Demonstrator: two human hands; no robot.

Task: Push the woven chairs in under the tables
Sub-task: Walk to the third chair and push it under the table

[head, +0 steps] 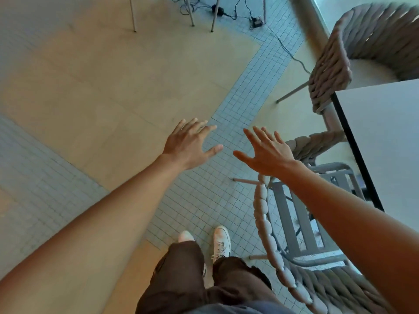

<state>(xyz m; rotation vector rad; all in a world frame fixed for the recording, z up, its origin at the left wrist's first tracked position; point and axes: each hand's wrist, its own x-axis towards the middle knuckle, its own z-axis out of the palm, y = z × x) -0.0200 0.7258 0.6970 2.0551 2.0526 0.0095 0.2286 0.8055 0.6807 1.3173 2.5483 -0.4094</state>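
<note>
Woven rope, grey-brown and thick, wraps the backs of two chairs on the right side of the view. The nearer woven chair (pixel 292 234) stands at the lower right with its slatted metal seat partly under the near edge of the white worktop (pixel 385 137), its rope-wrapped back curving out toward the person. The farther woven chair (pixel 335 62) sits at the worktop's far corner, its back blurred and its seat pale.

Both arms reach forward over the floor (pixel 113 87), which mixes large beige slabs with bands of small grey-blue mosaic tile. The left hand (pixel 188 143) hovers palm down with its fingers (pixel 199 126) spread apart, touching nothing. The right hand (pixel 267 152) is likewise spread and holds nothing; it hangs just above the top of the nearer chair's back, and contact cannot be told.

Below the hands are the person's brown trousers (pixel 188 275) and white sneakers (pixel 221 241), standing on the mosaic strip just beside the nearer chair. At the far edge of the floor, thin metal furniture legs (pixel 191 17) stand among black cables (pixel 229 10) and small power adapters, with one cable trailing toward the farther chair.
</note>
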